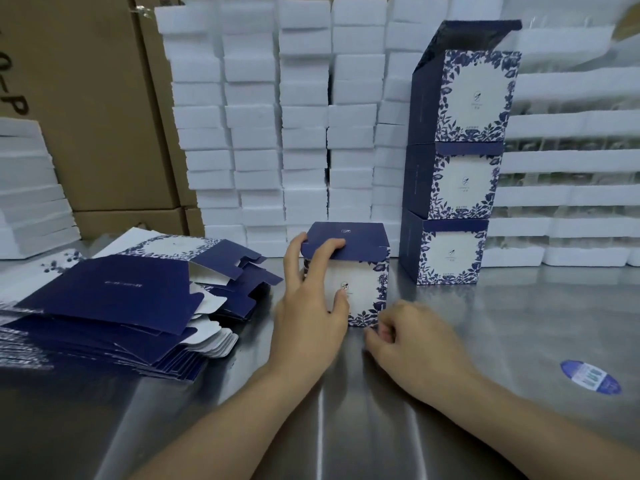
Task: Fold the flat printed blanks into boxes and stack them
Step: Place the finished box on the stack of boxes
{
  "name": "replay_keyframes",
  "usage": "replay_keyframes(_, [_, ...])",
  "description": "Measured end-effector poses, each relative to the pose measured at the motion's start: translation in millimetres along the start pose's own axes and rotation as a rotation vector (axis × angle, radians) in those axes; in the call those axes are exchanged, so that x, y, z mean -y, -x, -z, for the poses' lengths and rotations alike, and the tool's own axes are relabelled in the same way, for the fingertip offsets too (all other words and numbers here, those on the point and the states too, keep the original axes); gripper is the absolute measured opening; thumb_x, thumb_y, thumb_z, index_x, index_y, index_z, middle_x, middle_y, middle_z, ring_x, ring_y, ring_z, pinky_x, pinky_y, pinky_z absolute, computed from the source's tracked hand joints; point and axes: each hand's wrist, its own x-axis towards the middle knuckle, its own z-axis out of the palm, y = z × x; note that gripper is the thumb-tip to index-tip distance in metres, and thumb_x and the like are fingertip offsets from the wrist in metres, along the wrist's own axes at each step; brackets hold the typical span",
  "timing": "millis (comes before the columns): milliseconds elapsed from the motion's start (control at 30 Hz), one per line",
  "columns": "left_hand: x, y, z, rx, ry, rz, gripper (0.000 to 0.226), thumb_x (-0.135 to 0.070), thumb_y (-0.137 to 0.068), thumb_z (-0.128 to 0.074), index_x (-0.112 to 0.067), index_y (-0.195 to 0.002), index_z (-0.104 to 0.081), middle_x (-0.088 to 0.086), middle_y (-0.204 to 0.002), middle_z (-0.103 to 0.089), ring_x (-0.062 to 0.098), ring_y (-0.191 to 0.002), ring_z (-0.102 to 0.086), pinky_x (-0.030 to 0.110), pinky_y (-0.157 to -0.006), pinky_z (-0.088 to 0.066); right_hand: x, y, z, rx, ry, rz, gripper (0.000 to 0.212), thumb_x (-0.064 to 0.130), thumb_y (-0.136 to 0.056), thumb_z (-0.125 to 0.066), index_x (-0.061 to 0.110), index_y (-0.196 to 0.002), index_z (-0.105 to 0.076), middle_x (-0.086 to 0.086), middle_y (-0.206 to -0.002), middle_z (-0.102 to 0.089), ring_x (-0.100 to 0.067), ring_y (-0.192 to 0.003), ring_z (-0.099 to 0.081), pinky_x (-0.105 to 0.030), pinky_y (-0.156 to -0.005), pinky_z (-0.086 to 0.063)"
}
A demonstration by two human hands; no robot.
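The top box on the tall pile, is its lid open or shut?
Open. The top box has its dark blue lid sticking up above it instead of folded flat over the top.

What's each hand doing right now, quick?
Left hand: grips the folded box by its lid.
Right hand: curled beside the box's lower corner; whether it holds anything cannot be told.
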Motion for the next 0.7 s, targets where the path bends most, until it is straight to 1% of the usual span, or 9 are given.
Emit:
replay_keyframes(67, [1,-6,-6,0.013,-0.053,-0.009,0.072,-0.017,-0.094,-0.068,-0.060,-0.142,-0.035,-0.022,-0.166,-0.006,0.019,-0.070,-0.055,0.031,-0.080,-0.049,3,1,2,0.008,0.018,0.026,0.038,0.042,-0.089,-0.061,0.015,-0.065,-0.049,0.005,-0.073,-0.052,-0.022,-0.086,-0.055,-0.036,-0.066,-0.033])
replay_keyframes(167, [1,-18,-21,0.046,-0.088,0.008,0.075,-0.016,-0.093,-0.066,-0.057,-0.147,-0.033,-0.020,-0.167,-0.001,0.028,-0.076,-0.063,0.041,-0.077,-0.058,4,2,3,0.015,0.003,0.032,0.035,0.041,-0.089,-0.061,0.016,-0.068,-0.050,0.007,-0.076,-0.052,-0.020,-0.087,-0.056,-0.036,-0.068,-0.037])
replay_keyframes(233, [-2,-29,-34,0.073,-0.104,0.039,0.076,-0.016,-0.093,-0.063,-0.056,-0.149,-0.031,-0.022,-0.167,0.003,0.030,-0.076,-0.065,0.045,-0.076,-0.058,3,2,4,0.010,-0.003,0.045,0.032,0.039,-0.088,-0.060,0.015,-0.069,-0.052,0.007,-0.077,-0.054,-0.019,-0.086,-0.056,-0.037,-0.069,-0.042])
replay_keyframes(300, [-8,-40,-48,0.104,-0.099,0.075,0.076,-0.016,-0.093,-0.061,-0.054,-0.152,-0.031,-0.022,-0.167,0.005,0.030,-0.076,-0.065,0.044,-0.078,-0.058,3,1,5,0.003,-0.013,0.066,0.030,0.037,-0.087,-0.060,0.014,-0.068,-0.052,0.008,-0.076,-0.055,-0.018,-0.085,-0.055,-0.038,-0.071,-0.045])
replay_keyframes(433, [-18,-59,-72,0.190,-0.071,0.105,0.078,-0.018,-0.092,-0.059,-0.051,-0.156,-0.030,-0.018,-0.169,0.008,0.032,-0.090,-0.064,0.043,-0.084,-0.056,-1,1,5,0.003,-0.040,0.058,0.032,0.039,-0.087,-0.058,0.017,-0.066,-0.048,0.006,-0.079,-0.057,-0.023,-0.083,-0.059,-0.042,-0.070,-0.050])
replay_keyframes(533, [-19,-69,-80,0.245,-0.111,0.103,0.080,-0.018,-0.092,-0.058,-0.051,-0.157,-0.026,-0.016,-0.169,0.008,0.032,-0.084,-0.060,0.042,-0.081,-0.055,-4,-1,2,0.036,-0.039,0.080,0.029,0.041,-0.085,-0.055,0.020,-0.067,-0.046,0.005,-0.078,-0.057,-0.024,-0.078,-0.060,-0.044,-0.067,-0.050])
replay_keyframes(600, [-18,-77,-82,0.260,-0.129,0.096,0.079,-0.019,-0.092,-0.057,-0.051,-0.157,-0.026,-0.013,-0.170,0.006,0.028,-0.081,-0.054,0.036,-0.077,-0.047,-2,0,1,0.039,-0.029,0.110,0.029,0.045,-0.085,-0.052,0.023,-0.068,-0.043,0.007,-0.082,-0.054,-0.022,-0.082,-0.058,-0.044,-0.070,-0.050])
replay_keyframes(667, [-19,-82,-81,0.278,-0.125,0.102,0.078,-0.019,-0.093,-0.056,-0.051,-0.157,-0.026,-0.012,-0.171,0.007,0.031,-0.089,-0.058,0.034,-0.080,-0.043,-2,-2,2,0.031,-0.001,0.122,0.030,0.045,-0.088,-0.052,0.025,-0.068,-0.041,0.007,-0.084,-0.053,-0.021,-0.087,-0.057,-0.041,-0.072,-0.047])
replay_keyframes(700, [-21,-81,-80,0.285,-0.114,0.115,0.079,-0.019,-0.093,-0.056,-0.052,-0.158,-0.026,-0.012,-0.172,0.009,0.034,-0.100,-0.061,0.034,-0.082,-0.043,-3,-1,3,0.039,0.014,0.119,0.031,0.044,-0.089,-0.052,0.025,-0.068,-0.041,0.006,-0.085,-0.054,-0.022,-0.088,-0.058,-0.041,-0.072,-0.047])
